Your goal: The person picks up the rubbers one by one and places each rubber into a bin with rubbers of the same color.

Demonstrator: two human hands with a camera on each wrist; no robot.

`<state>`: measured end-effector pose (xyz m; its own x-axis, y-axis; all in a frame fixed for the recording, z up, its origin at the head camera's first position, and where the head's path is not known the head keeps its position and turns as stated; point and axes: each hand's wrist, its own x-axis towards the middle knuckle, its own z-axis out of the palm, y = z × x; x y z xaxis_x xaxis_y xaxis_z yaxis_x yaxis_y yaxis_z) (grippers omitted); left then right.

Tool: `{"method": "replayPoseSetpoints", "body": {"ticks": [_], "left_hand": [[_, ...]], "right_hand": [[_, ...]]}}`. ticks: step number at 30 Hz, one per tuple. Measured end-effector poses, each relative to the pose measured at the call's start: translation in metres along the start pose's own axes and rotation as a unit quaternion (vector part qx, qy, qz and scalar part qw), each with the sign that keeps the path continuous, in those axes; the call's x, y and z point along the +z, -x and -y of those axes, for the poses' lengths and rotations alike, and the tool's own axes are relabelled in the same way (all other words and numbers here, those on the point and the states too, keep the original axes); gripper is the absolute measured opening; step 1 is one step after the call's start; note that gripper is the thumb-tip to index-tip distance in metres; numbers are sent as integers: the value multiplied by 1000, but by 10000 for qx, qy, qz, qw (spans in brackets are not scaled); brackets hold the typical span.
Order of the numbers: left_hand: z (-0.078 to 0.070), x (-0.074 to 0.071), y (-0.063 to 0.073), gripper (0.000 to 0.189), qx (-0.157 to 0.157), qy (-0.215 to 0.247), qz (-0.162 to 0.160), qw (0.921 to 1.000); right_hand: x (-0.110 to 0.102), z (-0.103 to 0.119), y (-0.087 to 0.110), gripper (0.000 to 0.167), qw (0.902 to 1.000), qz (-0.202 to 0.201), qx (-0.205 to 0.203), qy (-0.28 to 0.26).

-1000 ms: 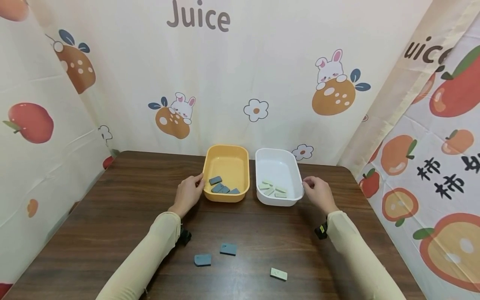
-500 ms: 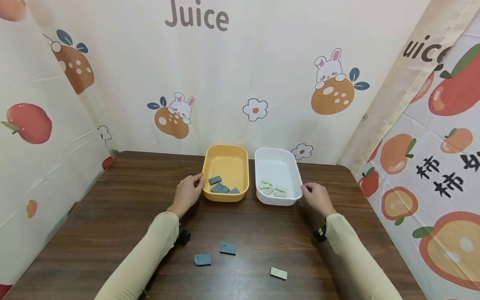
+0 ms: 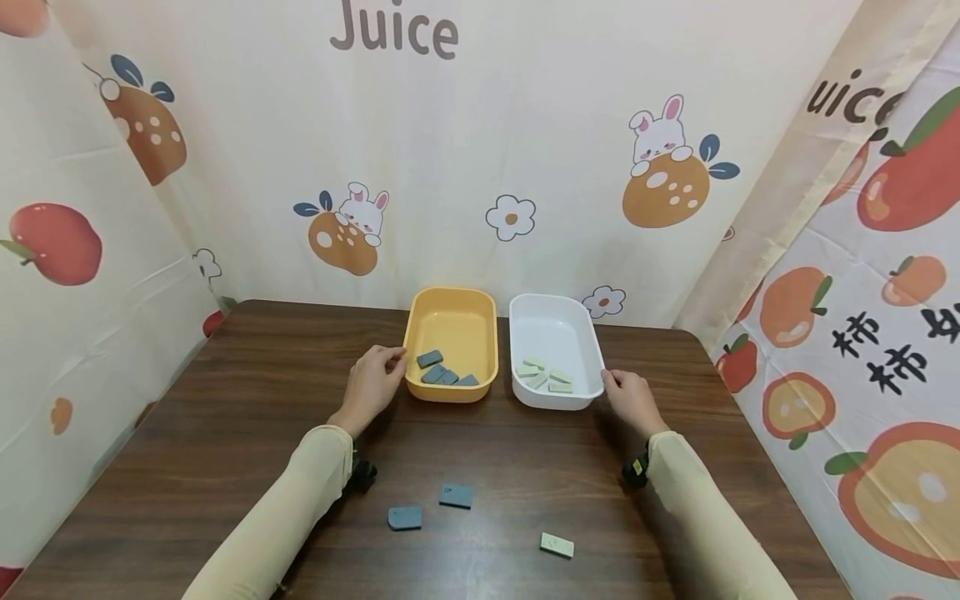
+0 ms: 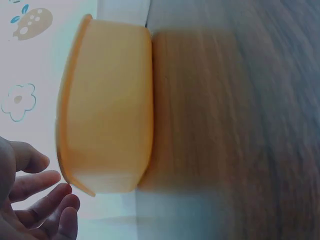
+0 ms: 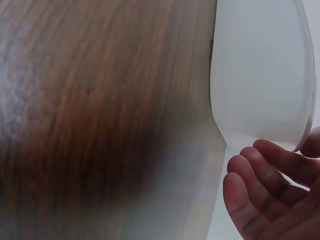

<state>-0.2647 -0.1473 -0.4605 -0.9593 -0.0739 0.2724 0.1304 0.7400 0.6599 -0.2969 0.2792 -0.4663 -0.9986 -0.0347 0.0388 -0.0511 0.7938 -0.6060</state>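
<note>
A yellow tray [image 3: 452, 333] holds several dark blue-grey tiles [image 3: 440, 375] near its front end. Beside it, a white tray [image 3: 557, 329] holds several pale green tiles [image 3: 537, 379]. My left hand [image 3: 372, 383] is at the yellow tray's left side, with loosely bent fingers and fingertips right at the rim; thumb and forefinger stand apart in the left wrist view. My right hand [image 3: 632, 397] pinches the white tray's rim at its front right corner, thumb above and forefinger against the outer wall in the right wrist view.
Two blue-grey tiles [image 3: 456, 497] and one pale green tile [image 3: 557, 546] lie on the brown wooden table [image 3: 510, 467], nearer me than the trays. Just behind the trays hangs a fruit-and-rabbit print curtain [image 3: 442, 150]. Another printed curtain [image 3: 900, 350] borders the right side.
My left fingers have drawn slightly away from the yellow tray's rim. My right hand has shifted slightly down and left along the white rim. Trays and tiles stay in place.
</note>
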Motion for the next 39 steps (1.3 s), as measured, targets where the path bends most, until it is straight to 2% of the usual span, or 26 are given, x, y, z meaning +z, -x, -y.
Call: {"method": "replayPoseSetpoints", "body": {"ticks": [7, 14, 20, 29, 39], "left_hand": [[-9, -3, 7, 29, 316, 58, -39, 9995], [-15, -2, 15, 27, 508, -56, 127, 9986], [-19, -1, 19, 26, 666, -217, 114, 9975], [-28, 1, 30, 27, 992, -315, 264, 9942], [-38, 10, 42, 25, 1129, -326, 692, 9907]], "right_hand": [[2, 1, 2, 48, 9999, -53, 71, -54], [4, 0, 3, 49, 9998, 20, 186, -94], [5, 1, 3, 50, 9997, -45, 204, -85], [5, 2, 3, 51, 9997, 16, 223, -105], [6, 1, 3, 53, 9997, 55, 237, -63]]}}
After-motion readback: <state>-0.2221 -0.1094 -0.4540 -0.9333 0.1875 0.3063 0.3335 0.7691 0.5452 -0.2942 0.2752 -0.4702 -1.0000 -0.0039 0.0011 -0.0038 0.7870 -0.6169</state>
